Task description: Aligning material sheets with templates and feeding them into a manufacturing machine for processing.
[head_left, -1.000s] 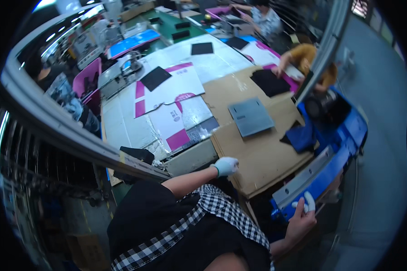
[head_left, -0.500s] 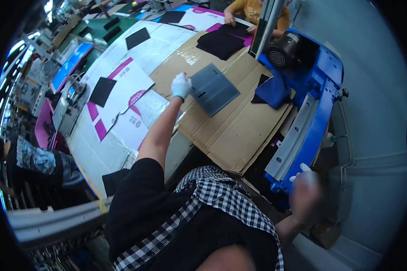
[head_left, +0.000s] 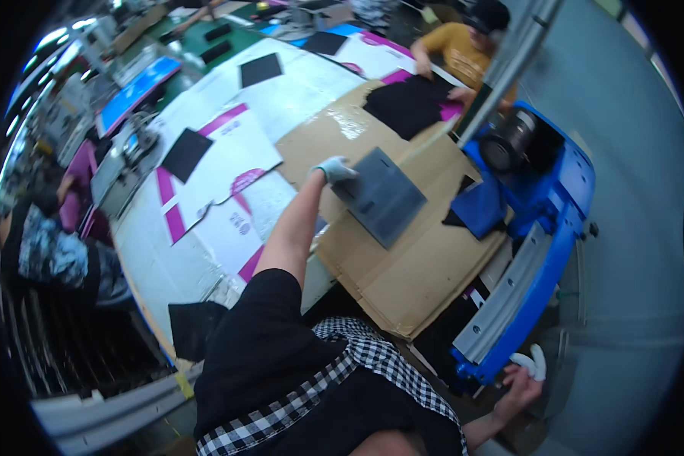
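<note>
My left hand (head_left: 334,169), in a pale work glove, is closed at the left corner of a dark grey, see-through plastic sheet (head_left: 380,201) with slots cut in it. The sheet lies on brown cardboard (head_left: 391,285). My right hand (head_left: 523,386) is held low at the right, by the near end of a blue machine (head_left: 558,205). White covers sit on some of its fingertips. Its fingers are apart and bent, and no object shows in them. Blue and black fabric pieces (head_left: 479,207) lie on the cardboard to the right of the sheet.
A pile of black fabric (head_left: 406,106) lies farther back, beneath the hands of a co-worker in a yellow shirt (head_left: 463,57). Black pieces (head_left: 186,154) rest on white and purple printed boards (head_left: 228,171) to the left. A metal post (head_left: 509,68) rises beside the machine's motor (head_left: 509,140).
The whole view has shifted, so the table sits lower and farther right. My left hand stays at the sheet's corner. My right hand, blurred before, now shows clearly beside the machine's near end.
</note>
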The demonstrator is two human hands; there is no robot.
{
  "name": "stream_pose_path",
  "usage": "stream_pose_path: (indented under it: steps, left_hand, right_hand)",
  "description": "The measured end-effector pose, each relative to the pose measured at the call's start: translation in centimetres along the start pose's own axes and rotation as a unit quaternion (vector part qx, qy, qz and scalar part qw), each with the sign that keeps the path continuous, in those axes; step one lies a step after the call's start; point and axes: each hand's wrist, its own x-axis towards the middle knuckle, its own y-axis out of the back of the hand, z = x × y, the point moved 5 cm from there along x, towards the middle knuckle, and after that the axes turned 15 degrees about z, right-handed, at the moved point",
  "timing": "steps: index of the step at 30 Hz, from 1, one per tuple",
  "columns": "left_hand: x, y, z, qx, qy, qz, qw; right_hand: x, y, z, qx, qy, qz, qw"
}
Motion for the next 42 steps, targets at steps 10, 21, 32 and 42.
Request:
stream_pose_path:
  steps: [10,21,32,42]
  left_hand:
    - [-12.8,3.7,10.8,-0.155,-0.249,0.008,0.956]
    - [-31.1,-8.4,34.4,-0.38,-0.269,-0.275,0.841]
    - [-38.2,-16.0,39.1,-0.159,-0.399,-0.234,0.872]
    - [-26.7,-12.3,30.4,-0.168,-0.267,-0.248,0.916]
  right_hand:
    - [5.2,5.8,3.7,0.306,-0.048,-0.023,0.95]
    - [8.8,8.4,4.0,0.339,-0.189,-0.053,0.92]
    - [10.2,16.0,8.2,0.496,-0.151,0.112,0.848]
    - [11.5,13.3,18.7,0.477,-0.276,0.083,0.83]
